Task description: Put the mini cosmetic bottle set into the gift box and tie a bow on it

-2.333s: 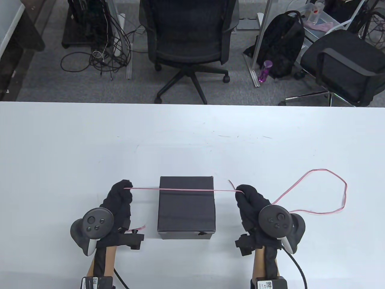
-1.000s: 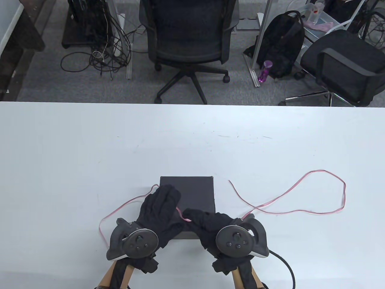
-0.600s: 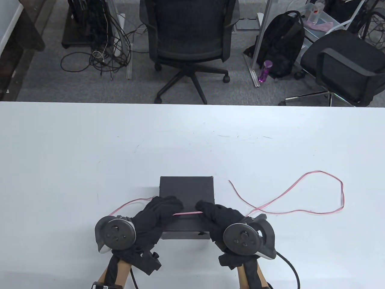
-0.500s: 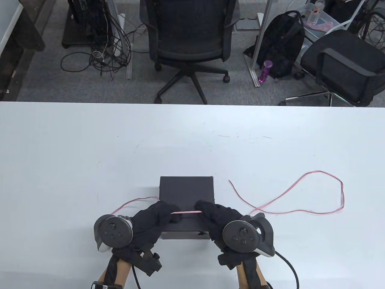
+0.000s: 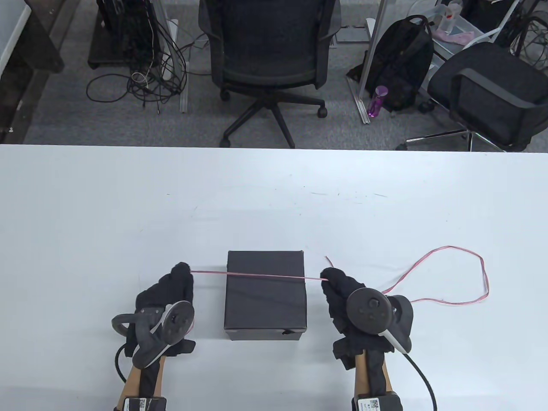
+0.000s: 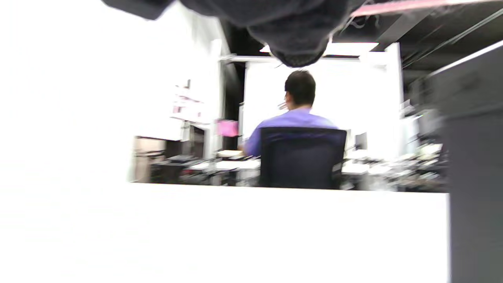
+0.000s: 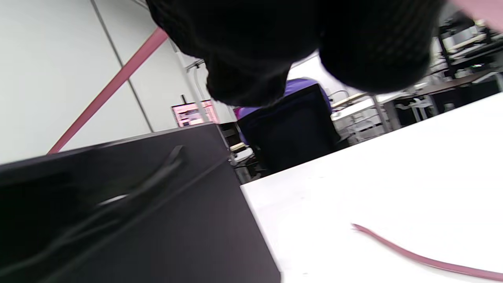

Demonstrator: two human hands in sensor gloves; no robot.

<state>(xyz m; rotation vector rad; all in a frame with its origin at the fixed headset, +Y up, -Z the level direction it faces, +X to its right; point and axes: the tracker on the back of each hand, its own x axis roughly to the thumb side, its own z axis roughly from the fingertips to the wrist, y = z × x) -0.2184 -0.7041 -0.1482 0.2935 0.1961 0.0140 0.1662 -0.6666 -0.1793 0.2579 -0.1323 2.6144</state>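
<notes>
The main risk, as I judge it, is the box [image 5: 265,295] sliding or tipping: it stands closed on the table [image 5: 274,192] between the hands, and the pink ribbon [image 5: 257,275] runs taut across its lid, so an uneven pull could drag it sideways. The bottle set is not visible; presumably it is inside. A lesser risk is the ribbon slipping off the lid's far edge, since it crosses nearer that edge than the middle. Smaller still, it could slide from a pinch: the left hand [image 5: 173,291] and right hand [image 5: 342,295] each pinch it at curled fingertips beside the box. The long tail [image 5: 466,274] looping loose to the right could snag when the bow is formed. The table is white and bare-looking, lightly scuffed. Beyond it are grey carpet, office chairs [image 5: 269,55], a backpack [image 5: 402,64] and tangled cables [image 5: 145,72].
</notes>
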